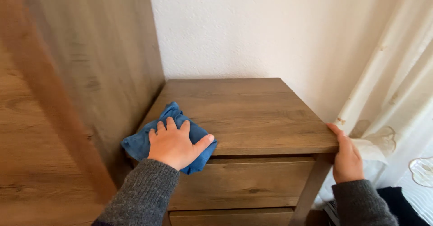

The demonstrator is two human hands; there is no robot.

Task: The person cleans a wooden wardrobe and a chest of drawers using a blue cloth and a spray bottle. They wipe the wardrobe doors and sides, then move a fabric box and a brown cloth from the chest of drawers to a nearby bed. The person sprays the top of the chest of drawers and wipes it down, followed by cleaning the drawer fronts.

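Observation:
My left hand (173,144) lies flat, fingers spread, pressing a blue cloth (135,145) onto the front left corner of a wooden nightstand (252,113). The cloth hangs a little over the front edge. My right hand (346,158) grips the nightstand's front right corner, thumb on the top edge. Both arms wear grey knit sleeves.
A tall wooden panel (81,72) stands against the nightstand's left side. A white textured wall (270,27) is behind. A cream lace curtain (397,95) hangs at the right, touching my right hand. Two drawer fronts (243,181) show below the top.

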